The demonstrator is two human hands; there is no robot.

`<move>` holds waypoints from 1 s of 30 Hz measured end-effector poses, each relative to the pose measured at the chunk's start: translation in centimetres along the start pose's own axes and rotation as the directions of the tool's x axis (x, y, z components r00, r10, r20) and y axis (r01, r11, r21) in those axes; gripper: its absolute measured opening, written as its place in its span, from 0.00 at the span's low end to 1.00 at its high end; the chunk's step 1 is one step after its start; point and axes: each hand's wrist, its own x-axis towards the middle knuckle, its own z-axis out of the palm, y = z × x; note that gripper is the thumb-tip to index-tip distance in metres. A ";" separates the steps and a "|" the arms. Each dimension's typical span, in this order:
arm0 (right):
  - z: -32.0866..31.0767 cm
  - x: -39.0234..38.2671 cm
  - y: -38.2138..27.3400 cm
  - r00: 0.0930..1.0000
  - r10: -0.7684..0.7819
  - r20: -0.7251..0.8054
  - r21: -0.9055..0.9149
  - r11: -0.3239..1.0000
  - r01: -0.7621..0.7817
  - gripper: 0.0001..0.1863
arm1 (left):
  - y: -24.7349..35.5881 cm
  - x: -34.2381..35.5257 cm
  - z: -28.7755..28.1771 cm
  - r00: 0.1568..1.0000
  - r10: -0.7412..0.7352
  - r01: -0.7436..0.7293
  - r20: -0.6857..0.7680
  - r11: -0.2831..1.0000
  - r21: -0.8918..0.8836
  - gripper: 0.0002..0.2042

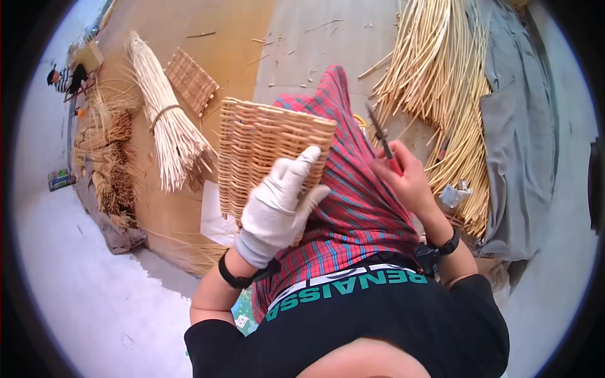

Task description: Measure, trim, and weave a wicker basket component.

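My left hand [280, 205], in a white work glove, grips a woven wicker panel [271, 135] by its right side. The panel is tan, roughly square, and held tilted over my lap, with short stake ends sticking out along its lower edge. Bare fingers of my right hand [406, 176] are closed round red-handled shears [383, 142]. Their dark blades point up and away, apart from the panel. A red and blue plaid cloth [353, 208] covers my legs beneath both hands.
A tied bundle of pale canes [167, 126] lies at the left, beside a smaller woven panel [191, 80]. Long loose canes [463, 157] spread at the right next to a grey cloth [520, 151]. Darker bundles [113, 151] stand at far left. Cane offcuts litter the floor ahead.
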 end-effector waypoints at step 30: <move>1.2 0.2 -1.7 0.990 -0.129 0.055 -0.197 0.971 0.137 0.30 | -2.5 7.9 2.1 0.925 0.321 -0.253 -0.204 0.920 0.300 0.21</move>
